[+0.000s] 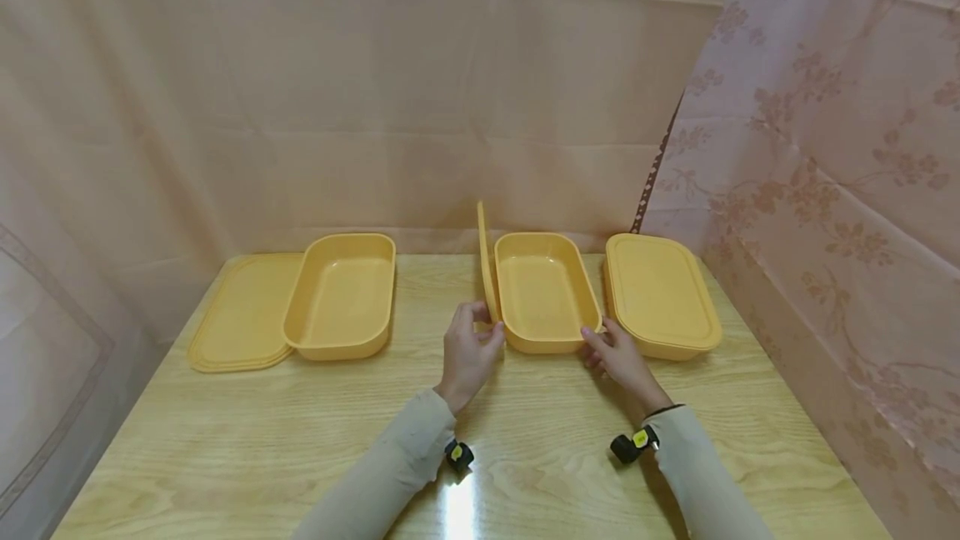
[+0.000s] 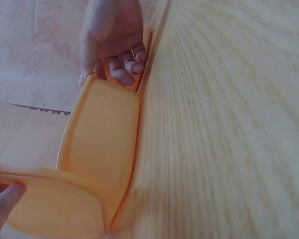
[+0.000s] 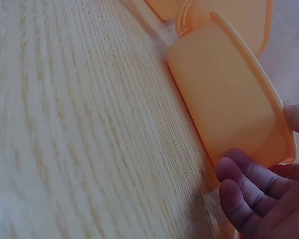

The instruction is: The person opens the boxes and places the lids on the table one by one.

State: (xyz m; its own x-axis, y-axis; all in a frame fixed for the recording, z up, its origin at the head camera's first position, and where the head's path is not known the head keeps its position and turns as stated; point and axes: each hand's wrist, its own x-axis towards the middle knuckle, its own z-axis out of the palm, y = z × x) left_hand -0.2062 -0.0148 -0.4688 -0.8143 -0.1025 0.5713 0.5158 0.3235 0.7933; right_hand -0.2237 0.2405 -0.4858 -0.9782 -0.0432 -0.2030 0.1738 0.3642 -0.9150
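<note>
- Left hand, just below centre of the head frame: thumb and fingers clamped on the near edge of an upright lid.
- Upright lid: yellow, on edge near the frame centre, just left of the middle box. Cannot tell whether lid and box touch.
- Middle box: yellow, uncovered, sits right of centre, long side running away from the person. Nothing inside.
- Right hand, right of centre: clamped on the middle box at its near right corner, thumb over the rim, other fingers below it on the outer wall side (right wrist view shows this best, lower right).
- Left box, left of centre: yellow, also uncovered, same rounded rectangular form.
- Flat lid, further left: lies beside the left box, which overlaps its right edge in the head view. Edge looks layered; cannot tell if it is one piece or several.
- Covered box, right of the right hand: yellow, cover seated on top.
- All of it stands on a light wood-grain table; bright glare spot at bottom centre.
- Plain beige curtain fills the top, flower-patterned curtain the right side.
- Small black wrist devices with yellow labels at both pale sleeves.
</note>
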